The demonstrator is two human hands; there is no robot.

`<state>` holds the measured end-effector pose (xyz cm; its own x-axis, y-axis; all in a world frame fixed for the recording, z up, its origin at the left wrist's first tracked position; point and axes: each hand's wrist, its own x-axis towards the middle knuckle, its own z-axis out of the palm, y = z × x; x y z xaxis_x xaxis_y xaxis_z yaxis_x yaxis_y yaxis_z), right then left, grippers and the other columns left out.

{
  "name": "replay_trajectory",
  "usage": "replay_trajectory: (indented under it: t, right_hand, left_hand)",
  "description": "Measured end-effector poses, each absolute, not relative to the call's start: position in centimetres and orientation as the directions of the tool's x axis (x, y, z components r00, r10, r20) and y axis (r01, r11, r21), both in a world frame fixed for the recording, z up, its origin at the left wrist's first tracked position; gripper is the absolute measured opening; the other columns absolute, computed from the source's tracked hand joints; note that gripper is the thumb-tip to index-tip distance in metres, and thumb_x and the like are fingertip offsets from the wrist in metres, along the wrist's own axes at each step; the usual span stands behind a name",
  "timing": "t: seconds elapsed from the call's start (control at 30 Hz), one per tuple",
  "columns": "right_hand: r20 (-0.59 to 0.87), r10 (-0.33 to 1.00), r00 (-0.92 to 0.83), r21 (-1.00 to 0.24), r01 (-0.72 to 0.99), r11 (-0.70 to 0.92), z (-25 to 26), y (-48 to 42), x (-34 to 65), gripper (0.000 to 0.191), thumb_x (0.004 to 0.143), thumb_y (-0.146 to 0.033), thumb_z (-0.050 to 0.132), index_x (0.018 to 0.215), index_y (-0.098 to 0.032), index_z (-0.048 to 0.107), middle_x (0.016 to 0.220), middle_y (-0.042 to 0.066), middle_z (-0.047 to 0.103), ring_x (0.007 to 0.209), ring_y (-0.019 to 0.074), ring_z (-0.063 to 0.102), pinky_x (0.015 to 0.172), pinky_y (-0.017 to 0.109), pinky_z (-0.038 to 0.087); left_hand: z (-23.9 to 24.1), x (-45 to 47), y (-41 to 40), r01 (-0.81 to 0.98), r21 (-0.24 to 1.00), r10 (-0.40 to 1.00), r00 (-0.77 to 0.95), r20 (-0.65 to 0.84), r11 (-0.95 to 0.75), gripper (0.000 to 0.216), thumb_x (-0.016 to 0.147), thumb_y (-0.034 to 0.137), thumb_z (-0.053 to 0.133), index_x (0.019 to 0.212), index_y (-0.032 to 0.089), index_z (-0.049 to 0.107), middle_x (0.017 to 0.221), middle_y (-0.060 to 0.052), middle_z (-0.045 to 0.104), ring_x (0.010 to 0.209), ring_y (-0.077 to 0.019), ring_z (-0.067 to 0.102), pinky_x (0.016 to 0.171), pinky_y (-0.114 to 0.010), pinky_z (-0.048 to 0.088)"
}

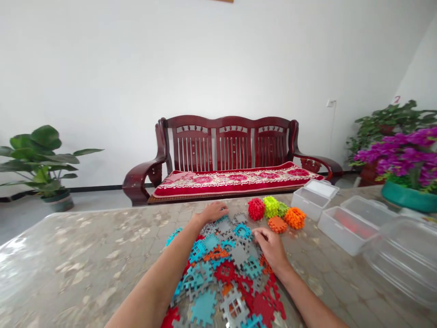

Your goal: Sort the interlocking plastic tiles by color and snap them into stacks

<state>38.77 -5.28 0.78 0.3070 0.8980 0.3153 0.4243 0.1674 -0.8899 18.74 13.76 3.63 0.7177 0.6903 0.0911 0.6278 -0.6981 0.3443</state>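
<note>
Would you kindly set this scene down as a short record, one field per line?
Left hand: over the pile, far side, grip unclear
Right hand: at the pile's right side, grip unclear
Pile contents: notched flat pieces in blue, gray, red and orange
Clusters: red, yellow-green, green and orange, beyond the right hand
Table, right: clear plastic boxes
Behind table: wooden bench with red floral cover

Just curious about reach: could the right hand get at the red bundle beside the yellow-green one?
Probably yes: the red bundle sits just beyond the right hand, with nothing seen standing between.
</note>
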Motion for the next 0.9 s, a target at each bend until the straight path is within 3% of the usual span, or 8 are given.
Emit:
replay_trajectory:
  t: [0.27, 0.47, 0.57, 0.67, 0.9]
  right_hand:
    - [0.311, 0.899, 0.309, -0.887, 0.435, 0.158, 0.7, -5.1, 38.9, 0.035, 0.079, -0.046, 0.053, 0.083, -0.018, 0.074, 0.079, 0.008, 0.074, 0.073, 0.0238, 0.066, 0.070, 0.033, 0.049]
    - [0.319, 0.892, 0.321, -0.886, 0.435, 0.161, 1.1, -5.3, 38.9, 0.038, 0.077, -0.049, 0.053, 0.082, -0.018, 0.074, 0.076, 0.007, 0.074, 0.072, 0.0243, 0.066, 0.072, 0.035, 0.050]
    - [0.321, 0.893, 0.317, -0.883, 0.441, 0.161, 1.2, -5.3, 39.0, 0.039, 0.076, -0.050, 0.053, 0.081, -0.018, 0.074, 0.077, 0.008, 0.074, 0.073, 0.0248, 0.066, 0.073, 0.036, 0.050]
    - [0.324, 0.889, 0.322, -0.888, 0.427, 0.169, 1.1, -5.3, 39.1, 0.039, 0.075, -0.050, 0.054, 0.082, -0.017, 0.074, 0.079, 0.008, 0.075, 0.073, 0.0248, 0.066, 0.073, 0.036, 0.050]
    - [0.329, 0.901, 0.284, -0.887, 0.420, 0.192, 0.9, -5.5, 39.4, 0.041, 0.077, -0.050, 0.053, 0.089, -0.016, 0.073, 0.085, 0.010, 0.075, 0.078, 0.0249, 0.067, 0.077, 0.038, 0.052]
  left_hand:
    - [5.6, 17.6, 11.4, 0.647, 0.405, 0.705, 0.709, -0.007, -0.646, 0.036, 0.090, 0.029, 0.036, 0.083, 0.021, 0.071, 0.098, -0.003, 0.073, 0.093, -0.0178, 0.062, 0.091, -0.027, 0.045]
    - [7.3, 15.9, 8.8, 0.621, 0.514, 0.712, 0.701, -0.026, -0.592, 0.041, 0.090, 0.035, 0.036, 0.077, 0.021, 0.072, 0.088, -0.002, 0.074, 0.085, -0.0168, 0.064, 0.085, -0.026, 0.047]
    - [8.3, 14.3, 7.6, 0.601, 0.576, 0.727, 0.687, -0.017, -0.554, 0.048, 0.093, 0.044, 0.031, 0.088, 0.022, 0.073, 0.093, -0.001, 0.075, 0.085, -0.0159, 0.066, 0.083, -0.025, 0.050]
    - [9.0, 11.8, 6.6, 0.606, 0.618, 0.790, 0.612, 0.040, -0.501, 0.050, 0.094, 0.047, 0.029, 0.106, 0.021, 0.070, 0.110, -0.002, 0.074, 0.097, -0.0170, 0.066, 0.090, -0.027, 0.050]
    - [6.7, 2.4, 2.8, 0.716, 0.638, 0.959, 0.238, 0.157, -0.282, 0.052, 0.093, 0.044, 0.028, 0.117, 0.018, 0.066, 0.127, -0.007, 0.068, 0.120, -0.0229, 0.059, 0.108, -0.037, 0.042]
